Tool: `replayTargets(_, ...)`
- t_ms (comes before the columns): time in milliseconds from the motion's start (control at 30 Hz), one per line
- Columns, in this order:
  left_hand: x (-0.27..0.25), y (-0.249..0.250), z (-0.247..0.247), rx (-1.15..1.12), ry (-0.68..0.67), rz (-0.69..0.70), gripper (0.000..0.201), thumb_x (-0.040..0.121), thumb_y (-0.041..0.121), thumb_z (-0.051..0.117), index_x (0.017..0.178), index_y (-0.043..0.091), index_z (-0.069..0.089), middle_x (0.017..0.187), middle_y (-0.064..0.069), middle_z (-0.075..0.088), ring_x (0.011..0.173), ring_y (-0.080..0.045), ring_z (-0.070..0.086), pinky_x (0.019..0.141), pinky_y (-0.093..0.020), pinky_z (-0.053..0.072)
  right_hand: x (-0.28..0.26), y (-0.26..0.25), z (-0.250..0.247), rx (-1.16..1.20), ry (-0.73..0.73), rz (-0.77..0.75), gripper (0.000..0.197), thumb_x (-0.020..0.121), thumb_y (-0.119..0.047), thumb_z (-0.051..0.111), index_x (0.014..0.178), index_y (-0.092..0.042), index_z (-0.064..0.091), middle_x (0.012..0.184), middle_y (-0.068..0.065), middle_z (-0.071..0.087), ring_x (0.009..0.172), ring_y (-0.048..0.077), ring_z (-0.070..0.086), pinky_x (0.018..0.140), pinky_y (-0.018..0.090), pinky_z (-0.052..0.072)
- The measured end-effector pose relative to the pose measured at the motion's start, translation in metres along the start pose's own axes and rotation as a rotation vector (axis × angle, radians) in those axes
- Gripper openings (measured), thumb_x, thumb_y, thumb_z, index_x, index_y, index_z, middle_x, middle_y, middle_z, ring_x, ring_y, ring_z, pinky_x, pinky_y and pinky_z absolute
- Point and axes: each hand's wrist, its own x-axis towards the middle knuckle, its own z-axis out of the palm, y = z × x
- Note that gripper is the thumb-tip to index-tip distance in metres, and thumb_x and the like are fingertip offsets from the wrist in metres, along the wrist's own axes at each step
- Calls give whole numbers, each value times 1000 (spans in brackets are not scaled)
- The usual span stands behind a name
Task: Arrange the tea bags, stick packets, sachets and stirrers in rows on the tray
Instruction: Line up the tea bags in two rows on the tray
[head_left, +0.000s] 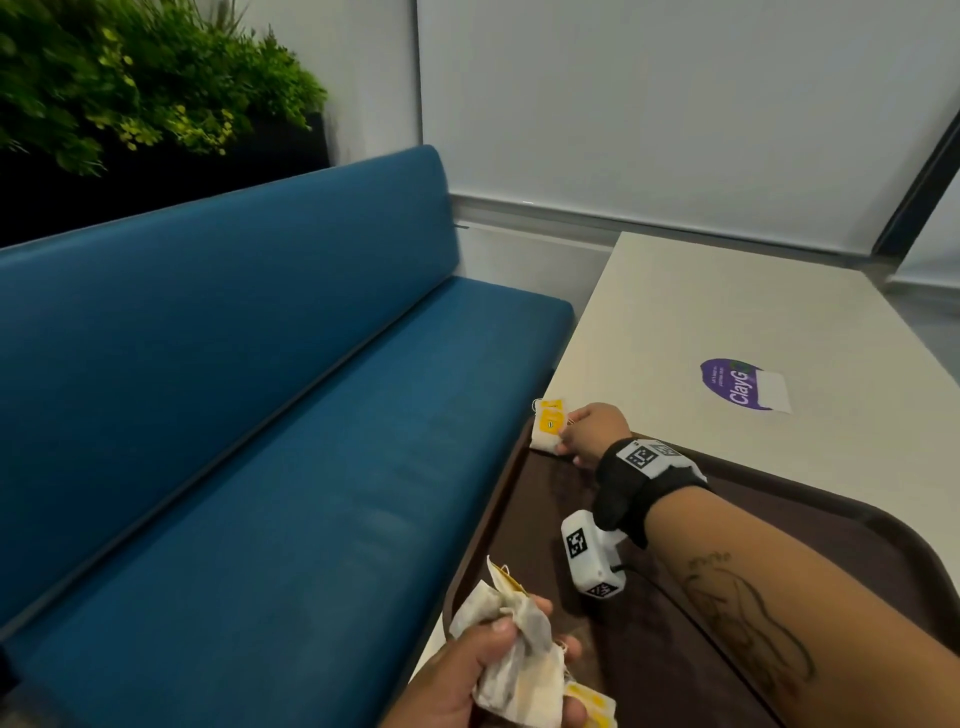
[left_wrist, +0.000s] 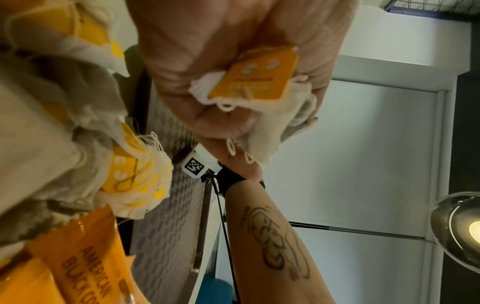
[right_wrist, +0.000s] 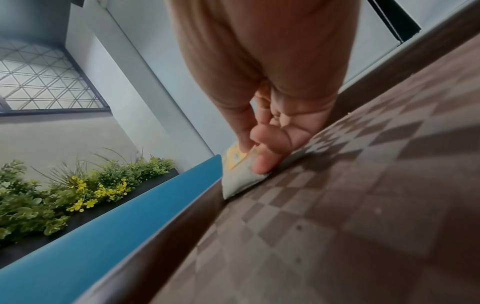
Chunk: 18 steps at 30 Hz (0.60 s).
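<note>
Pinching a white tea bag with yellow tag (head_left: 548, 427) at the dark brown checkered tray's (head_left: 857, 540) far corner, right hand (head_left: 592, 434); left hand (head_left: 467, 670) fingers clamped on a crumpled tea-bag bunch (head_left: 511, 654).

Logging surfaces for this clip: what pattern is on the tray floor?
A two-tone brown checker pattern covers the dark brown plastic tray; the right wrist view shows it best.
</note>
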Motion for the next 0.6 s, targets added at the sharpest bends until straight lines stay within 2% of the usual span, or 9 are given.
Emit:
replayTargets(67,-2,4,2,-53,-31,24,40,21,10,70,59,-4,71,80,-36,59,49,-36,63,47,-37,54,-3,1,-1,81,32,26,30,84,9,57,69,-16,51,65,6,57,59,21,56,48,26,40)
replayTargets(133,-6,5,3,-94,-50,24,61,7,3,83,66,-8,70,76,-37,59,46,-39,61,40,-40,54,-12,1,-6,173,82,32,22,84,10,56,83,-12,54,69,8,57,59,19,54,47,26,39)
replayTargets(167,-8,5,4,-121,-58,9,74,2,5,89,72,-9,68,75,-38,59,45,-41,61,39,-41,53,-19,1,-10,203,100,18,21,85,9,56,91,-11,54,71,9,57,60,18,54,47,26,40)
replayTargets(267,-13,5,8,-147,-92,-5,89,4,9,93,85,-9,60,76,-40,59,46,-43,59,40,-42,53,-48,1,-27,215,76,-60,19,87,1,59,103,-8,57,79,8,59,65,15,56,49,24,40)
replayTargets(333,-11,3,8,-127,-101,-20,85,11,11,94,87,-8,62,79,-39,60,45,-43,59,42,-41,53,-74,1,-36,213,-43,-104,17,88,-6,61,105,-5,60,82,6,60,65,12,56,50,22,39)
replayTargets(467,-20,-1,16,-77,-123,-62,68,14,16,95,76,-4,73,82,-35,64,48,-41,61,44,-38,53,-134,11,-54,146,-473,-175,16,87,-19,65,102,-12,65,85,0,66,67,8,59,47,17,38)
replayTargets(533,-26,-6,23,-63,-130,-76,69,15,16,94,77,-4,74,82,-35,64,48,-40,62,44,-37,54,-159,19,-60,151,-660,-195,21,83,-24,67,102,-16,65,88,-2,67,71,6,59,46,16,38)
replayTargets(600,-31,-12,30,-43,-154,-97,68,17,16,94,79,-3,75,82,-34,64,48,-37,61,45,-35,54,-179,26,-64,189,-772,-216,29,80,-30,70,105,-17,64,86,-5,66,69,2,58,48,15,38)
